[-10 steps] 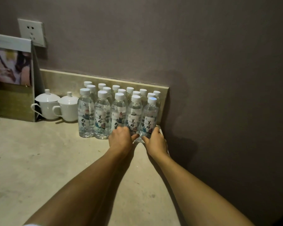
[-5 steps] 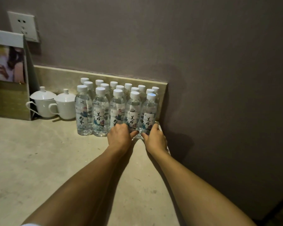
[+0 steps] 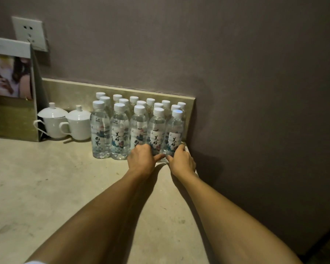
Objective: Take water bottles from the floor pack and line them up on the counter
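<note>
Left grip: the left hand [image 3: 142, 159] is down at the foot of the front row, fingers curled against the base of the fourth bottle [image 3: 156, 133]. It looks like a hold on that bottle, though the fingertips are hidden behind the hand.
Right grip: the right hand [image 3: 181, 161] wraps the base of the end bottle [image 3: 174, 134], thumb on the near side, fingers round the far side next to the wall [image 3: 255, 92].
Where the bottles are: the water bottles [image 3: 137, 121] stand upright in three rows at the desk's back right corner, tight against the low backsplash [image 3: 74, 88].
Why so low: holding near the bottom lets both bottles be slid or nudged without tipping. That reads as squaring up the row, not lifting.
Why that corner: backsplash and wall give two straight edges to line up against, so the block stays neat.
Front row: five across, caps level, labels facing out, shoulders touching or nearly so.
Desk: the desk [image 3: 46, 187] is pale stone-like, with scuffs toward the near left.
Neighbours: two lidded white cups [image 3: 65, 122] sit just left of the bottles, then a standing picture board [image 3: 10, 88] at the back left edge, with a wall socket [image 3: 29, 32] above.
Floor pack: not in view.
Stage: my read is late placement, tidying the right end of the row.
Risk: a hard shove could topple the packed rows behind.
</note>
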Tool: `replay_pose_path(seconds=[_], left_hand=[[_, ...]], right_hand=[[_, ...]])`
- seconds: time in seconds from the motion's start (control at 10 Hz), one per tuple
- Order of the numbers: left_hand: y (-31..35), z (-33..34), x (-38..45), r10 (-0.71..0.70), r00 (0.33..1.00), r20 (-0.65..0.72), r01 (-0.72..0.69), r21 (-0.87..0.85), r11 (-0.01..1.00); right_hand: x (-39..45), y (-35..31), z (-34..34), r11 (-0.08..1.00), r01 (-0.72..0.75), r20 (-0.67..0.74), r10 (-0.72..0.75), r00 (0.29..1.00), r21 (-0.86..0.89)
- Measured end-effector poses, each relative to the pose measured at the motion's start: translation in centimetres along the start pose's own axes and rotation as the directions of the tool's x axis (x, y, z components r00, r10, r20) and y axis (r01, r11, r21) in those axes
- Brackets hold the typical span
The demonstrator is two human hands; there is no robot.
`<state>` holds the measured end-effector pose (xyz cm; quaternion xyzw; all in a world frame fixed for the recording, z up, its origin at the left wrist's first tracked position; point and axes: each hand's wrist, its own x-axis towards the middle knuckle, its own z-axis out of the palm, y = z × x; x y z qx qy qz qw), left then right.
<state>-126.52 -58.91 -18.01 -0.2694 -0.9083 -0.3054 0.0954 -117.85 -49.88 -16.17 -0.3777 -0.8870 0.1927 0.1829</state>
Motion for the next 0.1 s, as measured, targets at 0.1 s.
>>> replay_pose_path(seconds=[0.1], left_hand=[[0.07,-0.78,0.42,0.014,1.000,0.019,-0.013,-0.035,0.999]], right_hand=[[-0.11,-0.66,-0.35,0.998,-0.051,0.016,0.051,0.999,0.026]])
